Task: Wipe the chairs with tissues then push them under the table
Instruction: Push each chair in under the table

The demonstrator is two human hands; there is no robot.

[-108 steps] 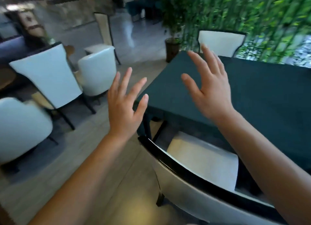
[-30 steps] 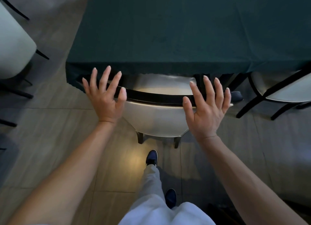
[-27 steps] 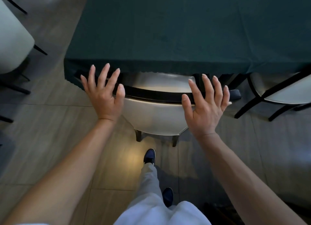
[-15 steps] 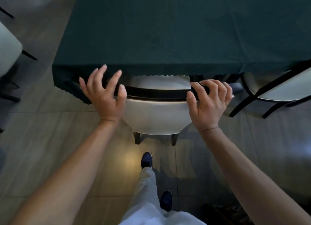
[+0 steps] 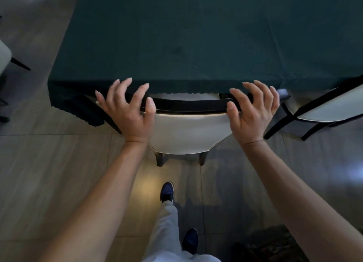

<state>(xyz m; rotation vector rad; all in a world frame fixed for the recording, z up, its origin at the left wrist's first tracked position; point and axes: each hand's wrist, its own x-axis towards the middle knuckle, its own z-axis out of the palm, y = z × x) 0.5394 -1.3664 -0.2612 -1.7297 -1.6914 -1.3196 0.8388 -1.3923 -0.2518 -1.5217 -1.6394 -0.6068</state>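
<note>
Since half a second ago both hands have curled further over the chair's top rail. Left hand (image 5: 128,109) hooks loosely over the dark rail; whether it grips I cannot tell. Between the hands, the chair (image 5: 188,132) sits tucked under the table (image 5: 176,36), seat nearly hidden. Right hand (image 5: 253,110) curls round the rail. A second chair (image 5: 332,106) remains angled out; no tissue shows.

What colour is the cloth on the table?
Dark teal green tablecloth, plain with no pattern, seen in the head view.
</note>
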